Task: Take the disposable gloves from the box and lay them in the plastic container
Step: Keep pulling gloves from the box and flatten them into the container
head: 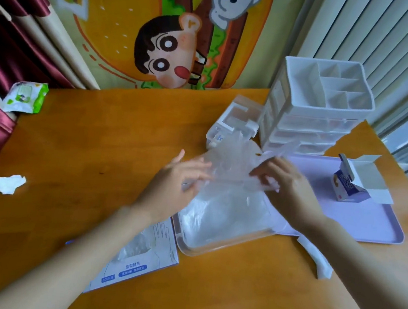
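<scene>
Clear plastic gloves (232, 163) over the container (211, 254) — right hand (290, 186) pinches them, left hand (181, 177) touches with straight fingers

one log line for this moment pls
right hand: pinches clear thin plastic disposable gloves over clear rectangular plastic container | left hand: at gloves' edge, grip unclear | white-blue cardboard glove box: open

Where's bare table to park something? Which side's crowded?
Bare: the wide stretch between wipes pack, crumpled tissue and left hand; also the table edge nearside of the plastic container. Crowded: right side, with lilac tray, drawer organiser, carton.
</scene>
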The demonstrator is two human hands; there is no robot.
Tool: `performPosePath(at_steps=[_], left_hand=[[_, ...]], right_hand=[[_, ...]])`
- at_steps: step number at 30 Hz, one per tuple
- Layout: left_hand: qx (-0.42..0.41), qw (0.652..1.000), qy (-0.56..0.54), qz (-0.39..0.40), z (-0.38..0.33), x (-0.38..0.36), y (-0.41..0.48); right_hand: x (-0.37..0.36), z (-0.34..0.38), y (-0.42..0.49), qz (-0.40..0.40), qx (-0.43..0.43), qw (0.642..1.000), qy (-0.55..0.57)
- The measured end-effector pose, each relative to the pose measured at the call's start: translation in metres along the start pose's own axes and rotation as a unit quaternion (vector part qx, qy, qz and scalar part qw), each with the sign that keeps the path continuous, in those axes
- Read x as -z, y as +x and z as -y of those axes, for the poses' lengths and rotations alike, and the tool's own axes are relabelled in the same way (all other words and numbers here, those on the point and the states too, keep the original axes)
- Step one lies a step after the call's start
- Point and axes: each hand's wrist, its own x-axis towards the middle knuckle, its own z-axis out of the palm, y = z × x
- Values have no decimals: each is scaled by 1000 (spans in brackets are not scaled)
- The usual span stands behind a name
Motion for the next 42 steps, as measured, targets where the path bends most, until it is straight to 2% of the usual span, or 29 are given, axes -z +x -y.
performPosePath(at_steps=[3, 7, 12, 14, 15, 16, 17, 19, 21, 23, 25, 27, 30, 36, 42], left_hand=[[-15, 979, 155, 131, 19, -22, -13], [-11, 887, 343, 308, 28, -40, -13], [4, 792, 443, 420, 30, -56, -4], [17, 784, 452, 425, 29, -61, 4], [27, 799, 445, 404, 28, -62, 8], [38, 823, 430, 369, 26, -64, 11], [52, 848, 412, 329, 24, -66, 14], [79, 881, 386, 263, 20, -71, 16], [98, 884, 390, 237, 20, -83, 17], [112, 876, 401, 244, 24, -98, 18], [131, 861, 411, 269, 31, -114, 18], [160, 845, 410, 304, 39, -125, 17], [204, 817, 399, 362, 53, -135, 16], [207, 785, 420, 405, 65, -142, 12], [200, 765, 430, 436, 67, -147, 15]], right_hand=[[-29, -15, -20, 128, 3, 991, -25], [-59, -24, -28, 293, -24, 955, -50], [-81, -25, -19, 437, -128, 890, 5], [-75, -24, -10, 520, -156, 839, 42], [-69, -24, -3, 556, -172, 811, 60], [-63, -23, 4, 568, -184, 798, 85], [-58, -22, 11, 548, -194, 805, 119], [-54, -15, 20, 412, -205, 868, 188], [-62, -10, 21, 272, -192, 931, 150], [-78, -10, 16, 228, -146, 961, 60], [-97, -16, 9, 299, -102, 949, -8], [-110, -26, 4, 383, -83, 917, -71], [-124, -44, -3, 439, -73, 883, -148], [-135, -64, -15, 460, -52, 859, -217], [-138, -57, -7, 476, -56, 846, -235]])
